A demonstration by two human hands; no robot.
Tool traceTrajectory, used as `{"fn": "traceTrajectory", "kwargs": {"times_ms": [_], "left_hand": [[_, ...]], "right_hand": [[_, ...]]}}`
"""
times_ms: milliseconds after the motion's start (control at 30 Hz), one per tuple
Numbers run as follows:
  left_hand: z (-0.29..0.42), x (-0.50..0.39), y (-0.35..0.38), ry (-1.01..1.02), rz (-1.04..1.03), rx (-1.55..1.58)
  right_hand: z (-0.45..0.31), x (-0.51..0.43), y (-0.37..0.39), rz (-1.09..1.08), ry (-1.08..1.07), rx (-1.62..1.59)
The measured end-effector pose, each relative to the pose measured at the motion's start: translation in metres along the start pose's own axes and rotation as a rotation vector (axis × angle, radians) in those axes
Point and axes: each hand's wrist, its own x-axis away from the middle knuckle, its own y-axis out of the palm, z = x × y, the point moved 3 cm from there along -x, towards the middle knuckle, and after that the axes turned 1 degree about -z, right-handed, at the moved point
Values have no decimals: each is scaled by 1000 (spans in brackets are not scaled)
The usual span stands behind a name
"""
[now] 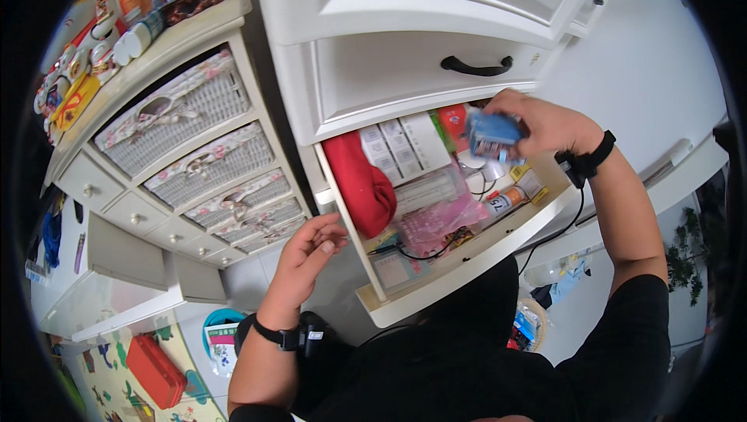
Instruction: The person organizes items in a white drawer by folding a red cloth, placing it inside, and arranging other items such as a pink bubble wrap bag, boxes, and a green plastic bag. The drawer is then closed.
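Note:
My right hand (540, 124) grips a small blue package (495, 136), blurred, above the back right part of an open white drawer (420, 305). Outside the drawer's left side, my left hand (315, 252) hangs with its fingers loosely curled and nothing in them. Within the drawer lie a folded red cloth (362, 188), a white printed sheet or box (405, 147), pink bubble wrap (440, 223), an orange and white tube (505, 200), a yellow box (528, 182) and a black cable (429, 257). What lies under the blue package is partly hidden.
A cabinet with wicker baskets (192, 124) stands at the left, figurines (76, 71) on its top. Above the open drawer is a closed drawer front with a black handle (477, 66). A red case (156, 370) lies on a patterned mat at lower left.

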Motion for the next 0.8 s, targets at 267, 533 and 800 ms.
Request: {"fn": "traceTrajectory", "kwargs": {"times_ms": [267, 533, 800], "left_hand": [[-6, -6, 6, -1, 42, -28], [-11, -6, 4, 1, 88, -51], [-14, -11, 0, -12, 104, -19]], "right_hand": [[116, 13, 41, -61, 301, 541], [152, -10, 81, -98, 138, 854], [152, -1, 80, -125, 184, 868]]}}
